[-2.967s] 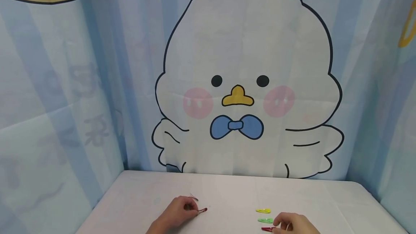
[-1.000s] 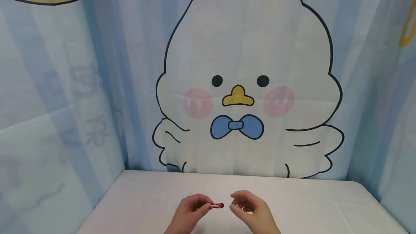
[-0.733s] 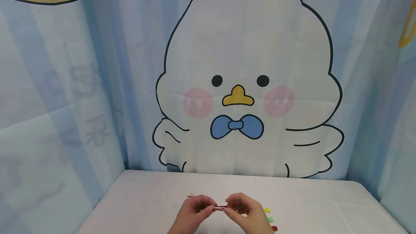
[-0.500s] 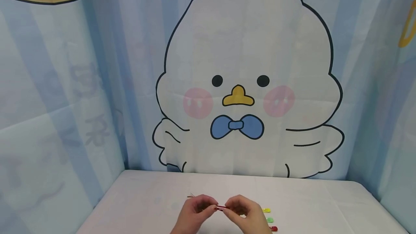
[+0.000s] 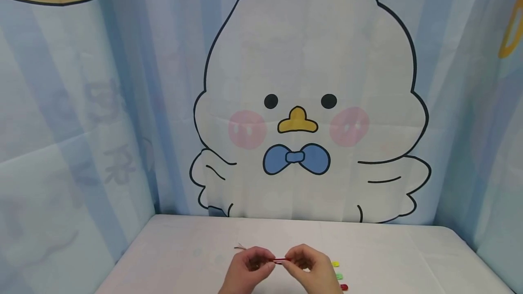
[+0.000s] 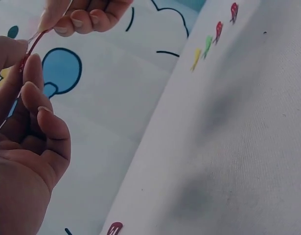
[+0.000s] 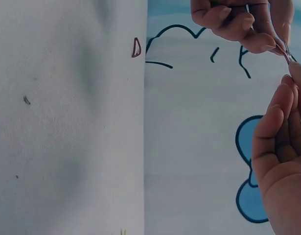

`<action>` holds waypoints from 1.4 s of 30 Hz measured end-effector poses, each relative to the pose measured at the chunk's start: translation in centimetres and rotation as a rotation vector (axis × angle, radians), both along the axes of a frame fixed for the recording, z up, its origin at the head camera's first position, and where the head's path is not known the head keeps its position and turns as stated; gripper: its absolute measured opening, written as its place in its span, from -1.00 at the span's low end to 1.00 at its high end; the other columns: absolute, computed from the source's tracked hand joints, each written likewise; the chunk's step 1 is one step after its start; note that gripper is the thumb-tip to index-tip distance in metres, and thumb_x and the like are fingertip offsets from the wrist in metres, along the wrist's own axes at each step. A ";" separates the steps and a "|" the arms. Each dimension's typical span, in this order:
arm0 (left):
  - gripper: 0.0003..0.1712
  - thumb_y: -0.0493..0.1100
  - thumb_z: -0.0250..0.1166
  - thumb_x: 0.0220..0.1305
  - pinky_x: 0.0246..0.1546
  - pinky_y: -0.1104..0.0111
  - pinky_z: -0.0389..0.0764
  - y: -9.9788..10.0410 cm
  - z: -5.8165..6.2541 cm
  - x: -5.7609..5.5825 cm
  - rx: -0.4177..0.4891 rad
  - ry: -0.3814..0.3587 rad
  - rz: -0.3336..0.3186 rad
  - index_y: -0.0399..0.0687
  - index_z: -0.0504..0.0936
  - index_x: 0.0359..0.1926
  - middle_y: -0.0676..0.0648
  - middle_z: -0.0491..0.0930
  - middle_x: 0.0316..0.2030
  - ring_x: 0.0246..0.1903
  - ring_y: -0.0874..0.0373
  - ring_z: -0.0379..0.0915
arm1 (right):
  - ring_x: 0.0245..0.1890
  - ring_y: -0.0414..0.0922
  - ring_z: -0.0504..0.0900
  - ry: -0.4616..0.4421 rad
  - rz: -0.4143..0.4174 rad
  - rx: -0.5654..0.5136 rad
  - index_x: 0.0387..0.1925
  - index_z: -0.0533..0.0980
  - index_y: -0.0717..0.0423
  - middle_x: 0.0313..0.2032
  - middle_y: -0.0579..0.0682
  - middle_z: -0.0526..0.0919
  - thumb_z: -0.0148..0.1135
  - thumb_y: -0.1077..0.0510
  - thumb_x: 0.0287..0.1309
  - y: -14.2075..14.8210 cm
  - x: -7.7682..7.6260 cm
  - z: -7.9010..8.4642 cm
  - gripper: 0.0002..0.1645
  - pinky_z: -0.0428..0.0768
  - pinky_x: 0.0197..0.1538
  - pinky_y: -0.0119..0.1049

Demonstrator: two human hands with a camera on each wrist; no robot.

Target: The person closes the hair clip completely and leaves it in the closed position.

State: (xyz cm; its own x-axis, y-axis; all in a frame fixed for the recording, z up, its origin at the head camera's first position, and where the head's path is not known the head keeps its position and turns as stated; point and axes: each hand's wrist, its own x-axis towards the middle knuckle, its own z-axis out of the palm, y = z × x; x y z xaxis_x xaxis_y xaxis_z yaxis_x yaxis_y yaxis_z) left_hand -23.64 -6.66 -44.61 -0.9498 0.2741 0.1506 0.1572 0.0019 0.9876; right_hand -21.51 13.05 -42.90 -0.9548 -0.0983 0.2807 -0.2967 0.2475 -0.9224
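Observation:
In the head view a slim red snap hair clip (image 5: 280,260) is held level over the white table. My left hand (image 5: 248,270) pinches its left end between thumb and fingers. The thumb and fingers of my right hand (image 5: 312,269) pinch the other end. Seen from the left wrist, the red clip (image 6: 34,50) spans the two hands edge-on, its metal strip standing apart from the red frame. Fingertips cover both ends. The right wrist view shows the same clip (image 7: 286,53) near the right edge, partly hidden by fingers.
Beside the right hand lie a yellow clip (image 5: 336,264), a green clip (image 5: 339,276) and a red clip (image 5: 344,287), partly covered. Another red clip (image 6: 234,12) continues that row in the left wrist view. A dark red clip (image 5: 239,247) lies behind the left hand. A printed curtain backs the table (image 5: 408,257).
My right hand has come from the row of clips at the right to the red clip in my left hand and pinches its free end. The left hand has moved rightward with it.

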 end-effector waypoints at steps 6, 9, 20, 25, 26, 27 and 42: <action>-0.81 -0.27 0.40 0.25 -0.31 0.38 0.56 0.0 -0.1 0.1 0.016 0.020 0.022 -0.37 0.67 -0.23 -0.06 0.68 -0.36 -0.36 0.14 0.56 | -0.44 -0.22 0.55 -0.019 -0.005 -0.002 -0.33 0.62 0.21 -0.45 -0.06 0.62 0.48 0.20 0.13 -0.4 0.2 0.2 -0.82 0.57 -0.30 -0.34; -0.82 -0.30 0.40 0.24 -0.34 0.38 0.55 0.1 -0.2 0.2 0.022 0.012 0.039 -0.39 0.67 -0.23 -0.06 0.67 -0.38 -0.39 0.15 0.54 | -0.45 -0.23 0.55 -0.017 -0.015 0.008 -0.34 0.62 0.21 -0.46 -0.05 0.62 0.47 0.21 0.13 -0.5 0.3 0.2 -0.83 0.57 -0.31 -0.35; -0.85 -0.30 0.44 0.16 -0.39 0.36 0.55 0.6 -0.4 0.4 0.007 -0.006 0.134 -0.32 0.70 -0.28 -0.07 0.67 -0.44 -0.44 0.11 0.53 | -0.48 -0.24 0.54 0.013 -0.072 0.067 -0.36 0.61 0.18 -0.48 -0.10 0.62 0.47 0.22 0.13 -0.9 0.2 -0.4 -0.85 0.57 -0.35 -0.35; -0.86 -0.28 0.43 0.18 -0.35 0.35 0.55 0.5 -0.3 0.2 -0.002 -0.012 0.125 -0.29 0.70 -0.27 -0.05 0.67 -0.42 -0.43 0.13 0.55 | -0.48 -0.25 0.56 0.046 -0.074 0.095 -0.32 0.64 0.17 -0.46 -0.13 0.63 0.47 0.18 0.15 -0.8 0.0 -0.5 -0.85 0.59 -0.33 -0.33; -0.86 -0.27 0.43 0.19 -0.35 0.34 0.55 0.5 -0.4 0.2 0.000 -0.016 0.124 -0.28 0.70 -0.27 -0.05 0.67 -0.42 -0.42 0.13 0.55 | -0.47 -0.26 0.55 0.053 -0.069 0.099 -0.31 0.65 0.16 -0.46 -0.14 0.63 0.48 0.18 0.14 -0.8 0.0 -0.5 -0.85 0.59 -0.33 -0.34; -0.86 -0.27 0.43 0.19 -0.34 0.34 0.55 0.5 -0.4 0.1 0.001 -0.020 0.124 -0.28 0.70 -0.27 -0.04 0.67 -0.41 -0.42 0.14 0.55 | -0.47 -0.26 0.54 0.063 -0.061 0.106 -0.29 0.65 0.17 -0.46 -0.14 0.62 0.48 0.19 0.14 -0.8 0.0 -0.6 -0.85 0.59 -0.33 -0.34; -0.80 -0.32 0.39 0.21 -0.38 0.37 0.52 0.7 -0.9 -0.1 0.076 -0.074 0.112 -0.42 0.67 -0.20 -0.02 0.65 -0.44 -0.47 0.17 0.48 | -0.43 -0.32 0.54 0.261 -0.011 0.184 -0.25 0.66 0.14 -0.37 -0.17 0.65 0.49 0.33 0.06 -0.4 -0.3 -1.0 -0.80 0.62 -0.33 -0.33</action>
State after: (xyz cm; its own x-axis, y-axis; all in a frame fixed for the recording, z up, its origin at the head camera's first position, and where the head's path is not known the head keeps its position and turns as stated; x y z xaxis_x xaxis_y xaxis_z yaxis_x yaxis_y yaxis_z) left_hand -23.74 -5.98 -45.54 -0.9831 0.1562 0.0949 0.0865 -0.0597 0.9945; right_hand -21.82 12.63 -43.91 -0.8539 -0.1599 0.4952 -0.5140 0.4075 -0.7548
